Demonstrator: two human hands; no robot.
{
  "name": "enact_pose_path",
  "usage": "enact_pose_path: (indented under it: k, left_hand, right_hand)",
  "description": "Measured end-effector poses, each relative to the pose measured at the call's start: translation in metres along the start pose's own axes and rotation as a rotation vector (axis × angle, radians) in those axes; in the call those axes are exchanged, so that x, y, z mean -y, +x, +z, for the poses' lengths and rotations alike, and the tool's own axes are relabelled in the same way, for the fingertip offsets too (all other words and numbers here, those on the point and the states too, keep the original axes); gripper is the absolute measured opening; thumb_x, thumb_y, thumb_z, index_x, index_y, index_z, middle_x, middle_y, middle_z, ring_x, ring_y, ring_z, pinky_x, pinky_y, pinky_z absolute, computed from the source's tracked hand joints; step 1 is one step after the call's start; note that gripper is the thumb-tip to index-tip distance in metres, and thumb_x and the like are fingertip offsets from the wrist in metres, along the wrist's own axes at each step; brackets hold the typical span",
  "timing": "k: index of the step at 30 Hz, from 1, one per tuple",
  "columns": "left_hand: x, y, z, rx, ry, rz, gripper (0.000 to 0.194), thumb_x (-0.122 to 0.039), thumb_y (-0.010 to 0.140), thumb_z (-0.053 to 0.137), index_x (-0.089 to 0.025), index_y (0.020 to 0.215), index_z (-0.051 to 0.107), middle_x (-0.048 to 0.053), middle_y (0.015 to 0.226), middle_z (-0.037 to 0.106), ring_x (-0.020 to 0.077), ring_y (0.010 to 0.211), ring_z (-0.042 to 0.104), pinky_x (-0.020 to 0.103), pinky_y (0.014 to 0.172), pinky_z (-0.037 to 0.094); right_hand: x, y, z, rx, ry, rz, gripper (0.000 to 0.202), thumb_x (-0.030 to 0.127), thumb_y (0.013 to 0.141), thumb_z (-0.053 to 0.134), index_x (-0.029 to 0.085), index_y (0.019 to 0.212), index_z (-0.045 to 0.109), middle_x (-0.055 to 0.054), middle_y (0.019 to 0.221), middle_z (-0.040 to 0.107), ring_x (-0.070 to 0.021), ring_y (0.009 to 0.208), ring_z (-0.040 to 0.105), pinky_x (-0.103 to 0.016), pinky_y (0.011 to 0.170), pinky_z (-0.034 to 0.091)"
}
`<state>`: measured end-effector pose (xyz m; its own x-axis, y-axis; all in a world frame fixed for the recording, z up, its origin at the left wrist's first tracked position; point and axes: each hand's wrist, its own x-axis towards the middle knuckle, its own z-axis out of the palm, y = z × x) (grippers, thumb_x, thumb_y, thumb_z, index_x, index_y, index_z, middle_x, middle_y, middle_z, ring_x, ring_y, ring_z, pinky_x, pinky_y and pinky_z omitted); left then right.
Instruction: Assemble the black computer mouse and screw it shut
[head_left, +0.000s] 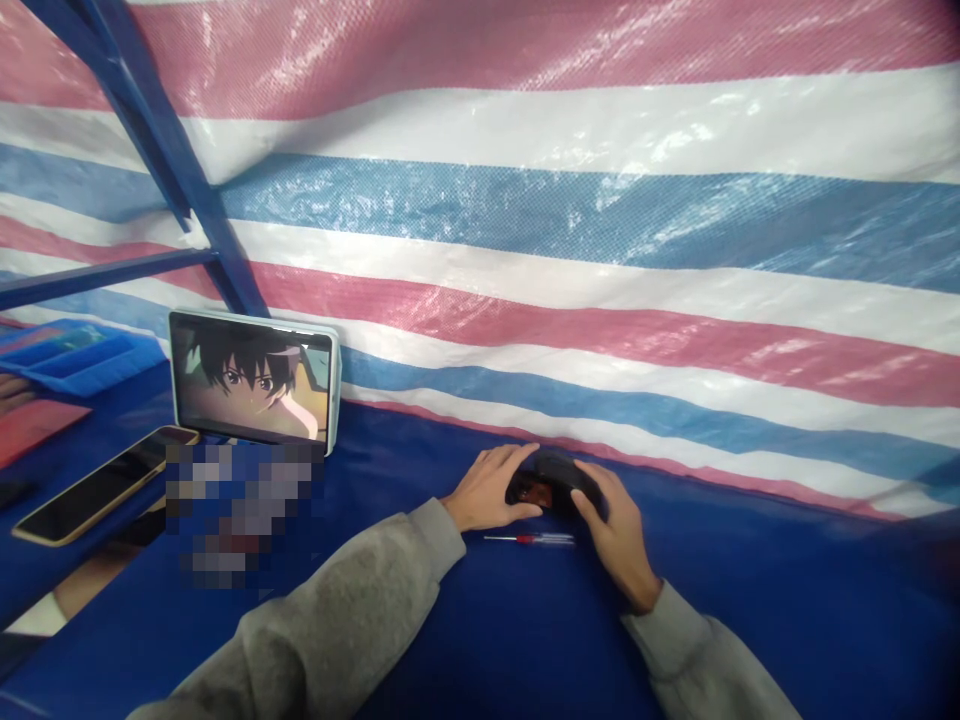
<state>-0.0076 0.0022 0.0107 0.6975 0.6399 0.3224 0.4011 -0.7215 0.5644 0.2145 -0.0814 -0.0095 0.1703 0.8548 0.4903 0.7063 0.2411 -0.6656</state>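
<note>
On the blue tabletop, close to the striped sheet, a black rounded object (561, 478) with a glossy patch sits between my hands; its exact kind is unclear. My left hand (491, 488) is curved against its left side, thumb at the near edge and fingers along the far edge. Wrapped over the right side is my right hand (616, 520), thumb toward me. Both grip the same object, and they partly hide it. Just nearer to me lies a small screwdriver (529, 539) with a red and clear handle, touched by neither hand.
A tablet (255, 378) stands upright on the left, playing a cartoon. Left of it are a phone (105, 487), a blue compartment tray (90, 358) and a red sheet (37, 428). Another person's fingers (13, 392) show at the left edge. Behind rises a striped plastic sheet (525, 210).
</note>
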Motion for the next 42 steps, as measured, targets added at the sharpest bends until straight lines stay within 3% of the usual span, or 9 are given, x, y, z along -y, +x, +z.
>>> enact_pose_path:
  k: [3,6,10,20,24,28,31,35,42]
  left_hand:
    - [-0.002,0.0,-0.001,-0.099,0.012,-0.008,0.046,-0.041,0.089,0.062,-0.024,0.131,0.05,0.007,0.129,0.057,0.0252,0.12,0.051,0.04,0.103,0.036]
    - [-0.002,0.001,0.0,-0.051,0.082,0.021,0.022,-0.035,0.089,0.063,-0.023,0.107,0.064,0.005,0.11,0.064,0.0235,0.108,0.055,0.038,0.094,0.037]
    - [-0.001,0.002,0.003,0.015,0.122,0.023,0.018,-0.035,0.091,0.062,-0.023,0.105,0.066,0.003,0.108,0.066,0.0217,0.105,0.057,0.035,0.089,0.036]
    - [-0.001,0.002,0.004,0.027,0.133,0.008,0.019,-0.036,0.092,0.062,-0.023,0.106,0.066,0.003,0.11,0.066,0.0212,0.104,0.058,0.035,0.09,0.034]
    - [-0.001,0.002,0.002,0.011,0.075,-0.032,0.031,-0.042,0.091,0.063,-0.025,0.117,0.062,0.004,0.116,0.064,0.0228,0.109,0.057,0.037,0.096,0.036]
    - [0.0,0.001,0.0,-0.009,-0.019,-0.071,0.076,-0.057,0.081,0.068,-0.029,0.143,0.036,0.007,0.139,0.05,0.0272,0.124,0.049,0.042,0.103,0.034]
    - [0.002,0.002,0.001,0.065,-0.033,-0.055,0.1,-0.055,0.071,0.079,-0.03,0.15,0.023,0.01,0.142,0.048,0.0303,0.129,0.045,0.044,0.107,0.032]
    - [0.003,0.003,0.003,0.102,-0.027,-0.056,0.1,-0.044,0.072,0.08,-0.03,0.151,0.021,0.01,0.139,0.05,0.0313,0.128,0.047,0.045,0.107,0.033]
    - [-0.001,0.003,0.0,0.103,-0.052,-0.07,0.098,-0.039,0.069,0.081,-0.029,0.149,0.025,0.01,0.135,0.053,0.031,0.125,0.049,0.045,0.107,0.034]
  right_hand:
    - [0.001,0.001,-0.002,-0.08,0.013,0.049,0.038,0.044,0.091,0.053,0.022,0.121,0.061,-0.01,0.121,0.064,-0.0257,0.113,0.058,-0.049,0.103,0.043]
    - [0.002,0.001,-0.002,-0.086,0.021,0.056,0.038,0.044,0.091,0.053,0.021,0.121,0.061,-0.011,0.121,0.064,-0.0261,0.112,0.058,-0.049,0.102,0.044]
    - [0.003,0.0,-0.002,-0.08,0.02,0.041,0.037,0.043,0.091,0.053,0.021,0.121,0.06,-0.01,0.121,0.064,-0.0262,0.112,0.058,-0.047,0.102,0.043]
    - [0.002,-0.001,-0.002,-0.078,0.012,0.012,0.037,0.043,0.091,0.055,0.022,0.121,0.061,-0.009,0.121,0.064,-0.0258,0.112,0.059,-0.046,0.102,0.044]
    - [0.005,-0.002,-0.004,-0.075,0.026,-0.018,0.035,0.041,0.09,0.056,0.022,0.118,0.061,-0.009,0.119,0.065,-0.0263,0.112,0.059,-0.046,0.101,0.045]
    - [0.008,-0.003,-0.006,-0.049,0.018,-0.063,0.034,0.042,0.09,0.056,0.022,0.117,0.063,-0.01,0.119,0.064,-0.0271,0.112,0.06,-0.047,0.1,0.046]
    - [0.007,-0.003,-0.003,0.046,-0.02,-0.092,0.037,0.043,0.09,0.055,0.024,0.122,0.062,-0.01,0.125,0.062,-0.0268,0.115,0.059,-0.046,0.102,0.047]
    - [0.003,-0.005,0.003,0.186,-0.073,-0.143,0.041,0.043,0.092,0.053,0.028,0.129,0.06,-0.009,0.132,0.059,-0.026,0.119,0.058,-0.045,0.103,0.047]
    - [-0.001,-0.006,0.007,0.242,-0.11,-0.179,0.04,0.041,0.092,0.054,0.031,0.131,0.06,-0.007,0.134,0.058,-0.0258,0.123,0.056,-0.046,0.104,0.047]
